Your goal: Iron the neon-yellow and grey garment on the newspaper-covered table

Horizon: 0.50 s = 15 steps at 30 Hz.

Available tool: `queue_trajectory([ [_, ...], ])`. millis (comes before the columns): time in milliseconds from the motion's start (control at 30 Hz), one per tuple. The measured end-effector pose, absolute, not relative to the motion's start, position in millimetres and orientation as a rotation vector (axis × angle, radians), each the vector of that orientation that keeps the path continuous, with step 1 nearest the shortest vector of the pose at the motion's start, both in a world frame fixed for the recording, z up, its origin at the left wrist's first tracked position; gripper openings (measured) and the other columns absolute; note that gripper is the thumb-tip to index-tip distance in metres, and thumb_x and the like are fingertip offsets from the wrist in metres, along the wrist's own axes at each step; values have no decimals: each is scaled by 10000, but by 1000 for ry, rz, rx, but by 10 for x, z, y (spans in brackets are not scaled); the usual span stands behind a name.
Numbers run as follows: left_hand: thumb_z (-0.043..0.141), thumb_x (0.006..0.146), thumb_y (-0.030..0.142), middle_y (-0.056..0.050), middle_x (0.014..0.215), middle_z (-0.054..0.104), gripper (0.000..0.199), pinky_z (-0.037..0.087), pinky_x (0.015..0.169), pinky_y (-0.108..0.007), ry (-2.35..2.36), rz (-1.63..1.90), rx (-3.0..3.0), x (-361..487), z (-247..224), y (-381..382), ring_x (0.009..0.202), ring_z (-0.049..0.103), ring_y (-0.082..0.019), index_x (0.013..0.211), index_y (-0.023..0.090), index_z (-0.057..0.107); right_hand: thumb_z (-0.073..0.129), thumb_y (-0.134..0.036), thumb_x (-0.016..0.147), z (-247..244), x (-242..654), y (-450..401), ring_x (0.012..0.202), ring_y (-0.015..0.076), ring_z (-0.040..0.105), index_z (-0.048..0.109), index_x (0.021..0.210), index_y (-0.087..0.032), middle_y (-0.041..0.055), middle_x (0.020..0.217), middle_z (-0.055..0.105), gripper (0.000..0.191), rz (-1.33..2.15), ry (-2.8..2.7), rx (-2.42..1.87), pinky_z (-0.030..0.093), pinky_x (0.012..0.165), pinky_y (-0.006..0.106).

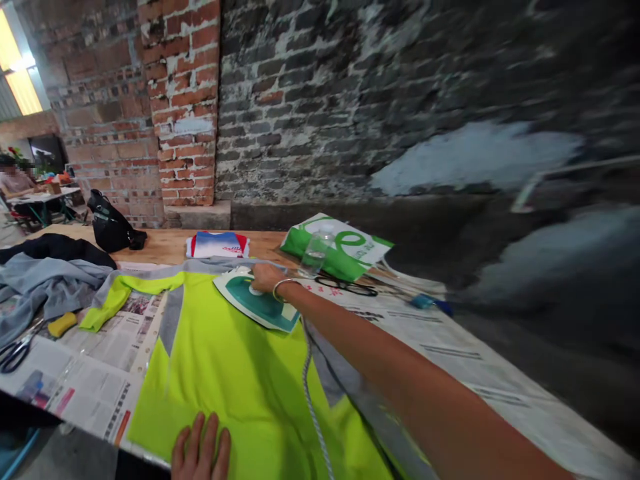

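- Right hand (265, 277) closed around the handle of the steam iron (257, 305); the grip looks firm, though the low angle hides part of the fingers, so I can't swear to how they wrap
- The iron sits on the far part of the lime-green jersey (235, 380), its white and teal body lying about flat on the cloth
- Left hand (201, 447) down on the near part of the jersey, fingers (199, 427) spread, palm out of view past the bottom edge
- Good practice here, I judge: keep the spread fingers pinning the cloth well clear of the hot plate, and let the iron's weight do the pressing
- Braided cord (311, 400) drops from the iron across the jersey and passes under my right forearm; better kept off the cloth ahead of the iron
- Grey panels (171, 319) run through the jersey, and its sleeve (117, 303) lies out to the left over newspaper (95, 373)
- Nearby on the paper: glasses (346, 287), a clear plastic bottle (315, 253), a yellow sponge (62, 325), black-handled scissors (15, 351)
- Beyond, on the wooden tabletop (165, 245): a folded red, white and blue jersey (218, 245), a black backpack (113, 223)
- Far left, a co-worker (15, 181) sits at another table
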State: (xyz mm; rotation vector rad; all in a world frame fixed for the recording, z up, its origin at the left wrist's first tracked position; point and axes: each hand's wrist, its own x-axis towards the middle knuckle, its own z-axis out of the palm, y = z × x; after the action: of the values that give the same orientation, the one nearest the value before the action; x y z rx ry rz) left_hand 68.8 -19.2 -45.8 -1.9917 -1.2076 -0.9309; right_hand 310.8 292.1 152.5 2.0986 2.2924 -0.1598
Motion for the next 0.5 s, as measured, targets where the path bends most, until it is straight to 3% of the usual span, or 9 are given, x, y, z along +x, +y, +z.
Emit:
queue_trajectory([
  [300,387,940,98,-28,1349,670,458,380,1111,-387,-1228,-957,-2049,676,-372,-193,1322,551,-217,1266,235,680,614,-186,785,1525,2938,1576,1008,261,694,736,1051,-164,145,1050,754,293,-224,2488,1818,443,731,271],
  [500,369,919,82,-34,1299,700,484,313,1178,-376,-1179,-1028,-2013,664,-342,-177,1379,502,-201,1249,228,691,607,-180,782,1537,2815,1108,950,252,696,712,1043,-209,105,987,760,283,-260,2617,1589,411,728,284],
])
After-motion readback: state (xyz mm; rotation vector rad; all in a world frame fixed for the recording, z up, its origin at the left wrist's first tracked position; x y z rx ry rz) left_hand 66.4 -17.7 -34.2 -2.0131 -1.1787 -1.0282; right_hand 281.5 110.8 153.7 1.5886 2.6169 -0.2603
